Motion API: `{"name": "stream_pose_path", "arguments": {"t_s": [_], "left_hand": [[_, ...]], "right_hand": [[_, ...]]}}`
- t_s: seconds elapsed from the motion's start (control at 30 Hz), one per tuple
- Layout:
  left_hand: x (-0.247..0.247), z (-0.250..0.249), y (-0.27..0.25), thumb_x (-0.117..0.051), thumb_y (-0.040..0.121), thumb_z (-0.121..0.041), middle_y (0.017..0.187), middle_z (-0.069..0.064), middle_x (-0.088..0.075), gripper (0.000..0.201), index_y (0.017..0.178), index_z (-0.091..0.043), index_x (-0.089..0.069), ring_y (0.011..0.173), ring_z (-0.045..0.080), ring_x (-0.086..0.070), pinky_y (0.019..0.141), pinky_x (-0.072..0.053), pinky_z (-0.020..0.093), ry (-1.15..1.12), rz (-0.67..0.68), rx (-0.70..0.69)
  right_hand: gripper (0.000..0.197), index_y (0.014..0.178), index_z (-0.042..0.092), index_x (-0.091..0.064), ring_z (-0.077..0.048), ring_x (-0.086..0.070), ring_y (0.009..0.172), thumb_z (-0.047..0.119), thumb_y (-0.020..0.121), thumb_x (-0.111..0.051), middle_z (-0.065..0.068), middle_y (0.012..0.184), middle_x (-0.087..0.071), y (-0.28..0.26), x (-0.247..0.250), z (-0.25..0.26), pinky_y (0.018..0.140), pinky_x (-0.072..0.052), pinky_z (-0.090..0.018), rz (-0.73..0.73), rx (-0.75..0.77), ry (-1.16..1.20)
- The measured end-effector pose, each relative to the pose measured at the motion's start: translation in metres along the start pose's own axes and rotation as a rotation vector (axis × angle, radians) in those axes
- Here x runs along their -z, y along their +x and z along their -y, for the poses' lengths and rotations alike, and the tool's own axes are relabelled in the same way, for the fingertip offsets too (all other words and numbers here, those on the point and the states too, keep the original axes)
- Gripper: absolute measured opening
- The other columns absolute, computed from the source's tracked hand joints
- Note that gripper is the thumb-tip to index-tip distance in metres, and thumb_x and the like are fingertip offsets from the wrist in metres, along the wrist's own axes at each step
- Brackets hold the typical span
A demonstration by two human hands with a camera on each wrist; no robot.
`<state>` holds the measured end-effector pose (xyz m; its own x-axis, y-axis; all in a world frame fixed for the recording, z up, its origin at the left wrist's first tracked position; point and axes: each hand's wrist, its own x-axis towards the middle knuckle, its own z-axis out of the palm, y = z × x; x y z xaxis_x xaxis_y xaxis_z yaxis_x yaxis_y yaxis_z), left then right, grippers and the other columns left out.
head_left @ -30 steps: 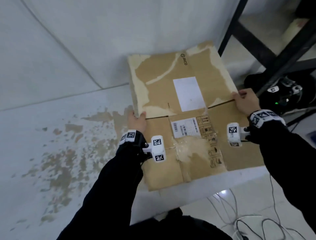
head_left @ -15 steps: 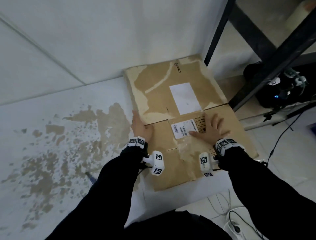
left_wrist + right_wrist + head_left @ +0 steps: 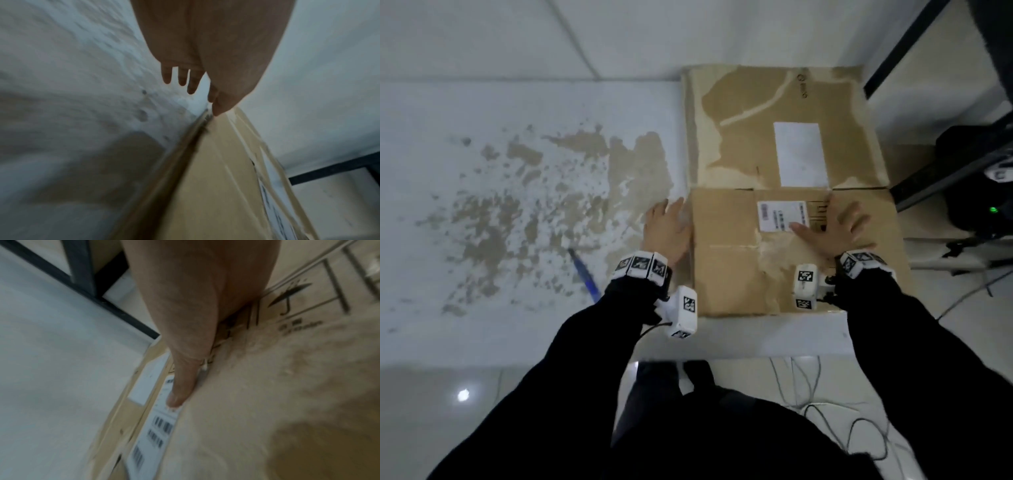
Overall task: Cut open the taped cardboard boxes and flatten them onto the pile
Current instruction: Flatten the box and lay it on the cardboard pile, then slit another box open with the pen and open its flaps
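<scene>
**Cardboard pressed flat on the table**

Brown cardboard point(image 3: 787, 219) lies flattened at the table's point(image 3: 774, 335) far right corner, against the wall. The right hand point(image 3: 832, 229) presses on it with fingers spread, thumb on the barcode label point(image 3: 780, 216). The left hand point(image 3: 667, 229), fingers straight, rests at the cardboard's left edge. A blue tool point(image 3: 585, 275) lies left of the cardboard.
</scene>
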<state>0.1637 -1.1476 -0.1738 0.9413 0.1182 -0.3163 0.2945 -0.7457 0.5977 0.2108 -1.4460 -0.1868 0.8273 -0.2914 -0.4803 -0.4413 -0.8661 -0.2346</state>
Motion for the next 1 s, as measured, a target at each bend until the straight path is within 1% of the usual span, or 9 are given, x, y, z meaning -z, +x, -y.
{"name": "stream_pose_path", "arguments": {"t_s": [0.07, 0.13, 0.23, 0.37, 0.47, 0.57, 0.7, 0.87, 1.0], "left_hand": [[0.01, 0.023, -0.045, -0.047, 0.097, -0.016, 0.147, 0.012, -0.039, 0.049, 0.145, -0.013, -0.036, 0.134, 0.025, -0.035, 0.109, -0.027, 0.03, -0.158, -0.073, 0.025], [0.021, 0.049, -0.096, -0.048, 0.097, -0.013, 0.119, 0.011, -0.06, 0.031, 0.127, -0.01, -0.053, 0.1, 0.017, -0.059, 0.084, -0.041, 0.018, -0.357, -0.12, 0.105], [0.023, 0.097, -0.173, -0.046, 0.098, -0.009, 0.085, 0.011, -0.066, 0.016, 0.097, -0.004, -0.061, 0.061, 0.007, -0.06, 0.055, -0.042, 0.012, -0.52, -0.053, 0.259], [-0.003, 0.178, -0.263, -0.047, 0.096, -0.008, 0.076, 0.008, -0.065, 0.018, 0.084, -0.012, -0.06, 0.051, 0.004, -0.059, 0.05, -0.041, 0.017, -0.64, -0.067, 0.583], [-0.039, 0.242, -0.332, -0.048, 0.096, -0.009, 0.08, 0.016, -0.062, 0.014, 0.096, 0.0, -0.059, 0.054, 0.016, -0.057, 0.044, -0.039, 0.016, -0.728, -0.264, 0.978], [-0.077, 0.292, -0.397, -0.047, 0.097, -0.007, 0.073, 0.016, -0.057, 0.022, 0.108, 0.01, -0.056, 0.056, 0.023, -0.05, 0.041, -0.038, 0.02, -0.931, -0.369, 1.338], [-0.089, 0.343, -0.456, -0.044, 0.099, -0.007, 0.073, 0.016, -0.056, 0.025, 0.116, 0.006, -0.055, 0.062, 0.025, -0.051, 0.06, -0.03, 0.026, -1.177, -0.404, 1.546], [-0.049, 0.408, -0.491, -0.043, 0.099, -0.008, 0.07, 0.013, -0.054, 0.013, 0.102, -0.001, -0.052, 0.061, 0.022, -0.05, 0.059, -0.024, 0.026, -1.239, -0.432, 1.589], [0.011, 0.466, -0.509, -0.042, 0.099, -0.008, 0.072, 0.014, -0.055, 0.015, 0.103, 0.001, -0.053, 0.059, 0.021, -0.051, 0.053, -0.032, 0.024, -1.219, -0.407, 1.576]], "right_hand": [[0.082, 0.15, 0.033, -0.013, -0.041, 0.007, 0.143, 0.065, 0.083, -0.049, -0.017, 0.158, 0.003, -0.007, -0.003, 0.005, 0.106, 0.001, -0.071, -0.092, 0.07, -0.012], [0.065, 0.14, 0.015, -0.042, -0.039, -0.021, 0.14, 0.051, 0.086, -0.036, -0.023, 0.149, -0.03, -0.034, -0.014, 0.022, 0.114, -0.014, -0.052, -0.202, 0.271, 0.029], [0.03, 0.113, 0.007, -0.062, -0.029, -0.057, 0.108, 0.023, 0.092, -0.048, -0.015, 0.112, -0.064, -0.104, -0.042, 0.061, 0.088, -0.034, -0.02, -0.169, 0.592, 0.329], [0.015, 0.102, 0.011, -0.06, -0.007, -0.063, 0.073, 0.004, 0.096, -0.048, -0.002, 0.082, -0.065, -0.2, -0.094, 0.118, 0.072, -0.048, -0.022, 0.598, 0.775, 0.526], [0.017, 0.109, 0.008, -0.058, -0.011, -0.063, 0.074, 0.009, 0.098, -0.044, -0.004, 0.086, -0.065, -0.254, -0.147, 0.151, 0.069, -0.049, -0.019, 1.102, 0.847, 0.197], [0.023, 0.118, 0.005, -0.055, -0.01, -0.06, 0.073, 0.012, 0.099, -0.044, -0.008, 0.094, -0.064, -0.291, -0.203, 0.175, 0.064, -0.045, -0.015, 1.324, 0.891, -0.232], [0.024, 0.117, 0.006, -0.056, -0.014, -0.056, 0.073, 0.016, 0.097, -0.046, -0.007, 0.094, -0.062, -0.325, -0.277, 0.217, 0.061, -0.041, -0.02, 1.228, 0.867, -0.51], [0.016, 0.108, 0.009, -0.054, -0.013, -0.053, 0.062, 0.011, 0.096, -0.044, -0.006, 0.081, -0.058, -0.365, -0.365, 0.278, 0.055, -0.039, -0.02, 1.131, 0.67, -0.41], [0.015, 0.108, 0.012, -0.052, -0.015, -0.054, 0.061, 0.012, 0.098, -0.04, -0.005, 0.075, -0.056, -0.392, -0.418, 0.32, 0.055, -0.04, -0.022, 1.058, 0.438, -0.411]]}}
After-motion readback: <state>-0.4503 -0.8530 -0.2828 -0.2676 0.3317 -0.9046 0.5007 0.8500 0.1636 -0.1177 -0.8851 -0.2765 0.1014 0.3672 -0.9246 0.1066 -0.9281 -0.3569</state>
